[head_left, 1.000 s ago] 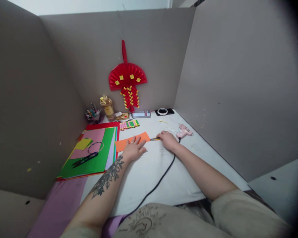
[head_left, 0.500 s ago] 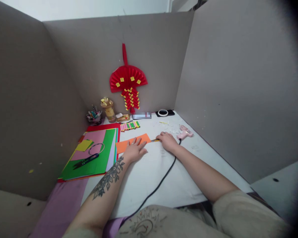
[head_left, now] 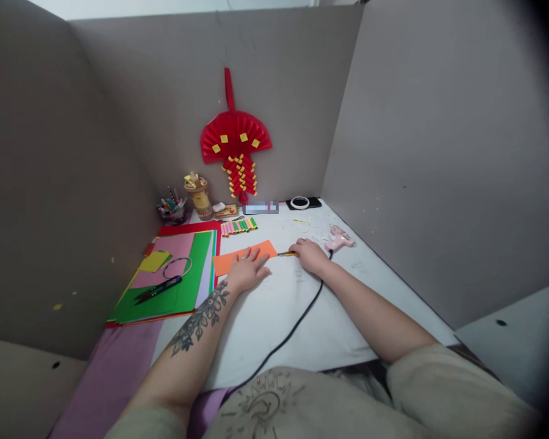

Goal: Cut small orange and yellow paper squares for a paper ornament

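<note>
A strip of orange paper point(head_left: 268, 249) lies flat on the white tabletop point(head_left: 297, 323). Pressing down on it is my left hand point(head_left: 247, 269), palm down with the fingers spread. To its right, my right hand point(head_left: 310, 255) rests low on the table, fingers curled over what look like slim scissors point(head_left: 285, 253), grey at the tip and yellow toward the hand. Their tip points left, at the paper's right end; my hand hides the rest. Behind the paper lies a row of small rolled paper tubes point(head_left: 240, 227) in pink, green and yellow.
Stacked coloured sheets point(head_left: 190, 292) lie left, with thread snips point(head_left: 159, 289) and a ring point(head_left: 177, 267) on top. A pink glue gun point(head_left: 340, 238) trails a black cord point(head_left: 297, 326). A cup point(head_left: 199, 198), pen holder point(head_left: 171, 207) and phone point(head_left: 313, 203) stand behind. A red paper fan point(head_left: 236, 137) hangs on the partition.
The whole view has shifted slightly, with the scene sitting a little higher in the picture. Both hands keep nearly the same places at the orange paper and the scissors.
</note>
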A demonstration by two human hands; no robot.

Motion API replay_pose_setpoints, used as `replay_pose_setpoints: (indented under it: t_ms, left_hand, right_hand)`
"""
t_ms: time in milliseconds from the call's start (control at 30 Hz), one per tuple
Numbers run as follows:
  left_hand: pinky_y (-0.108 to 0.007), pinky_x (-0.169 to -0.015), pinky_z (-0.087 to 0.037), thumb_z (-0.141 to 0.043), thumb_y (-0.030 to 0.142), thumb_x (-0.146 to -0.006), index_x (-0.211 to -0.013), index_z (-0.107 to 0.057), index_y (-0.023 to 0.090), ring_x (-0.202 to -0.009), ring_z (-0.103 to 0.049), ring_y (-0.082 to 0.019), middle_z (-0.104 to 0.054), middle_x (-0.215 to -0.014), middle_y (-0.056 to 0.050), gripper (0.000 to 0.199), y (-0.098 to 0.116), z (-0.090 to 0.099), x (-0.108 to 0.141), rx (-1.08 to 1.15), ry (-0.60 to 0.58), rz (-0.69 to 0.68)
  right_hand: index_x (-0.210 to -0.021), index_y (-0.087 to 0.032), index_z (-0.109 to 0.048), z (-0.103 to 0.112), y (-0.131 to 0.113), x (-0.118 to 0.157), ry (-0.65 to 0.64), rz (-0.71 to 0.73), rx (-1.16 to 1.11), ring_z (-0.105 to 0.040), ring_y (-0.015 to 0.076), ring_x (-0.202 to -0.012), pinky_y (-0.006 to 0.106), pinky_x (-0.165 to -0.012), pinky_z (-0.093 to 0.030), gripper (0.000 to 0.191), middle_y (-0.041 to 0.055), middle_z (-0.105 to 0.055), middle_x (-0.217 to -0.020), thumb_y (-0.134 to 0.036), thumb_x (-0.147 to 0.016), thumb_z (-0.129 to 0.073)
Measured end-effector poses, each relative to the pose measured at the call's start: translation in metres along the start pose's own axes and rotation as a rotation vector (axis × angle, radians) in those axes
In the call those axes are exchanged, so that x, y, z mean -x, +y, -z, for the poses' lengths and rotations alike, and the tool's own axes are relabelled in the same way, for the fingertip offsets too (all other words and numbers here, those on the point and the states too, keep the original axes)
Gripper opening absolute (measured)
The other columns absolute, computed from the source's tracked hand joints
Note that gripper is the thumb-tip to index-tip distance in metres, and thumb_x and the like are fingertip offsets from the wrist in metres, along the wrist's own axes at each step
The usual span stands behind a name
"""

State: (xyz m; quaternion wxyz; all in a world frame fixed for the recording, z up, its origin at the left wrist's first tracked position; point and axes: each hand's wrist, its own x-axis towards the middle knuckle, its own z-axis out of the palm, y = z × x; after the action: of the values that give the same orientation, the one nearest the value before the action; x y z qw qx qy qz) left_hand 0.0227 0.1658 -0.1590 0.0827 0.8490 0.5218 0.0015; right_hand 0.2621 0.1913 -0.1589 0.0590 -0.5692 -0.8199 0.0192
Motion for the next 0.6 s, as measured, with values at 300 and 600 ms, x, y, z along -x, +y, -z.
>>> replay_pose_setpoints:
  t_ms: [300, 600]
  left_hand:
    - [-0.058, -0.105, -0.013, -0.022, 0.061, -0.088, -0.14, -0.027, 0.037, -0.138, -0.009, -0.031, -0.017, -0.151, -0.003, 0.058, 0.0016, 0.0019, 0.0003, 0.008, -0.015, 0.013]
    - [-0.058, -0.105, -0.014, -0.023, 0.059, -0.088, -0.14, -0.026, 0.037, -0.138, -0.008, -0.032, -0.017, -0.151, -0.003, 0.056, 0.0, -0.0004, -0.002, 0.007, -0.022, 0.021]
  right_hand:
    - [-0.107, -0.027, -0.065, 0.0015, -0.0052, 0.0014, 0.001, 0.012, 0.001, -0.048, 0.0197, -0.093, 0.027, -0.078, -0.033, 0.036, 0.0072, -0.057, -0.099, -0.015, -0.087, -0.038]
    - [-0.111, -0.028, -0.063, 0.0023, -0.0058, 0.003, -0.014, 0.004, 0.009, -0.048, 0.0201, -0.095, 0.027, -0.079, -0.033, 0.037, 0.0082, -0.057, -0.101, -0.015, -0.087, -0.039]
